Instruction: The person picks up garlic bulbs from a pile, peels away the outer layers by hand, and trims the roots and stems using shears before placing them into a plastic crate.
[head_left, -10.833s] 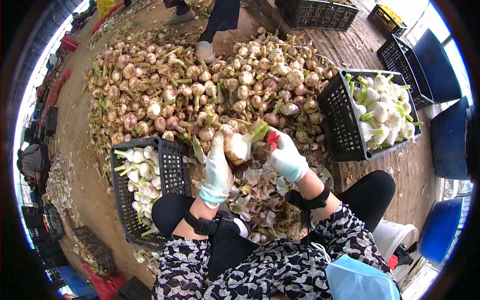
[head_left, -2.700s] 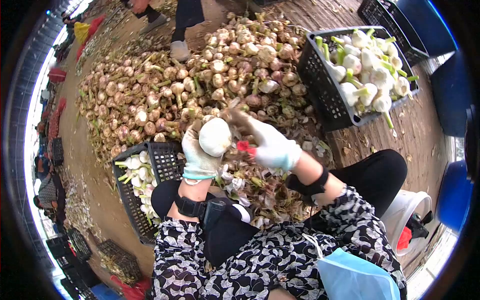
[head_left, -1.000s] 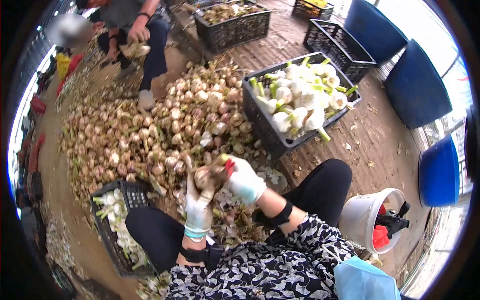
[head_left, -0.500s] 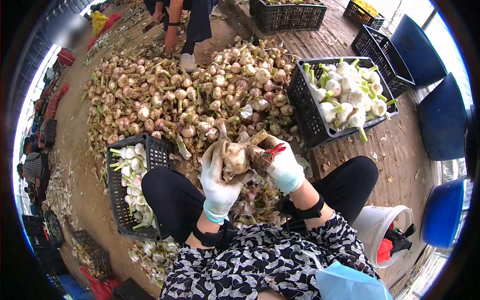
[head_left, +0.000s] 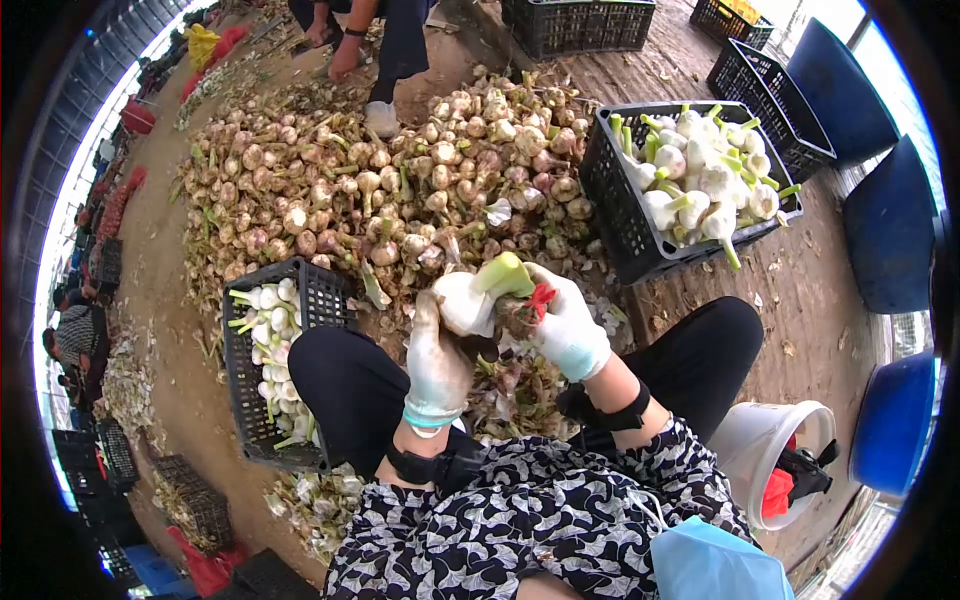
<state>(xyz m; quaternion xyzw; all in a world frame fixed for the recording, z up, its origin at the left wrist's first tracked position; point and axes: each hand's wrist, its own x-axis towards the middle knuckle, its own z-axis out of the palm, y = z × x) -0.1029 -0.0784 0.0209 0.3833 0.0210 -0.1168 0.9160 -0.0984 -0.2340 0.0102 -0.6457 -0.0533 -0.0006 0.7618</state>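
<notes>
A garlic bulb (head_left: 462,303) with a smooth white surface and a thick pale-green stem (head_left: 505,273) is between my two gloved hands. My left hand (head_left: 438,365) is closed round the bulb's left side. At the stem end, my right hand (head_left: 570,330) is closed, with a dark brown object (head_left: 517,318) and a red strip (head_left: 541,298) at its fingers. What that brown object is, I cannot make out. Below the hands lie loose garlic skins (head_left: 510,395). Ahead spreads a heap of unpeeled garlic (head_left: 400,190).
Cleaned garlic fills a black crate (head_left: 640,235) at the right and another crate (head_left: 245,400) at my left knee. A white bucket (head_left: 735,450) stands by my right leg. Blue tubs (head_left: 885,225) line the right side. A person's hand (head_left: 345,57) is beyond the heap.
The bulb was covered in brown, dirty skin; now it shows white with a green stem. My left hand has turned to hold it from the left side.
</notes>
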